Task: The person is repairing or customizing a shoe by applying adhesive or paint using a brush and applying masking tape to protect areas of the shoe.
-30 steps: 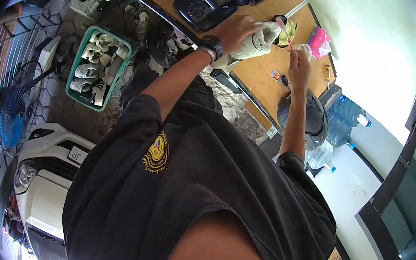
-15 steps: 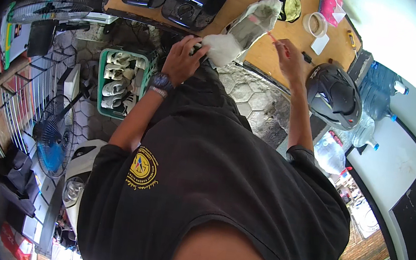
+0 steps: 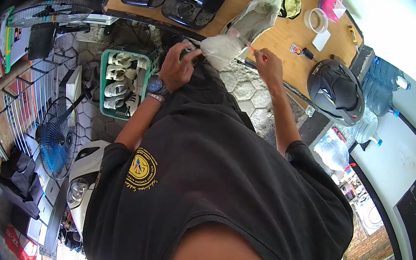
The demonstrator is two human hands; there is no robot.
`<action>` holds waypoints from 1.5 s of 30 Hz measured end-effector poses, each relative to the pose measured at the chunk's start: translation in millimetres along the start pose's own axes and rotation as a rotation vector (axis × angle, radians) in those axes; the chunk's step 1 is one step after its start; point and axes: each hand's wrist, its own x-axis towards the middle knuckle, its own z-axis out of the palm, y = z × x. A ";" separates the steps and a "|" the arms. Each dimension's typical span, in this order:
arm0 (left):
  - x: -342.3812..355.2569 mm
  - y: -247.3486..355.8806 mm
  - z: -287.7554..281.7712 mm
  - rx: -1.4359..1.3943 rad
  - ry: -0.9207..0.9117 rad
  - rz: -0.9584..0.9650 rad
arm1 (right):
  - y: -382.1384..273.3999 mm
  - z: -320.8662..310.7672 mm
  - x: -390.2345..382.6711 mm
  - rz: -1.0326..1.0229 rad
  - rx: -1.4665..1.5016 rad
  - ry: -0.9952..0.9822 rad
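Observation:
A white, rounded, soft-looking thing is at the front edge of the wooden table; its exact kind I cannot make out. My left hand, with a watch on the wrist, is closed at its left end, fingers bent around it. In my right hand is a thin stick-like tool with a red handle, its pale pink end reaching over the white thing. Just behind, an open off-white fabric bag or lining lies on the table.
On the wooden table are black appliances, a round tub, a yellow cutter and a black helmet. A green crate of shoes stands at left, near a blue fan. Water jugs stand at right.
My right hand has moved left and nearer, bringing the tool's end from over the fabric bag to the white thing. My left hand has shifted slightly nearer. A small colourful packet now shows on the table.

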 end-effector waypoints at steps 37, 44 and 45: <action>129.7 41.7 70.6 -1.090 -0.451 -0.541 | -31.8 -96.2 -18.5 -0.346 0.229 0.547; -1.6 -54.7 22.9 -0.963 -0.435 -0.736 | 4.2 -24.4 -29.5 -0.334 -0.248 0.169; -30.2 -78.5 12.2 -0.898 -0.437 -0.819 | 10.0 -20.2 -33.1 -0.379 -0.172 0.226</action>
